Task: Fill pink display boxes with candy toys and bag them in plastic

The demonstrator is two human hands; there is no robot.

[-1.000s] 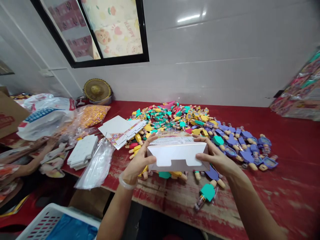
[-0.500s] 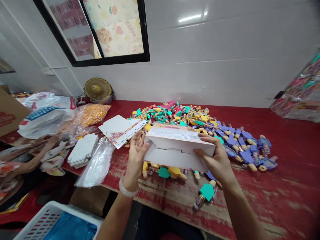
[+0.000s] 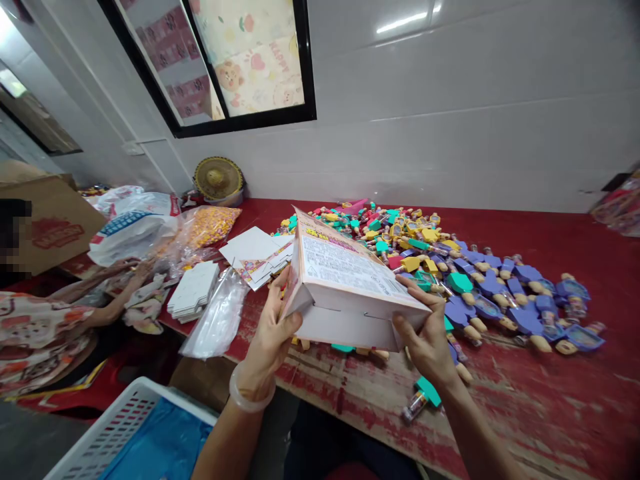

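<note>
A printed cardboard box (image 3: 350,280) is held tilted above the red table, its printed panel facing up and a white side with a slotted seam facing me. My left hand (image 3: 275,327) grips its left end, thumb on the white side. At the right end my right hand (image 3: 425,327) holds it, the thumb pressed on the white side and fingers over the top. Behind and to the right of the box lies a heap of small toys (image 3: 520,293) in purple, green and yellow. One green toy (image 3: 423,398) lies near the table's front edge.
Left of the box are flat printed cards (image 3: 255,250), a stack of white cards (image 3: 195,290) and clear plastic bags (image 3: 220,320). A white basket (image 3: 135,400) stands below the table. At the left sits a person (image 3: 45,333), near a large cardboard box (image 3: 55,223).
The box has tilted so that more of its printed panel shows, its far edge raised. Both hands still hold it. The view has shifted left, showing more of the other person.
</note>
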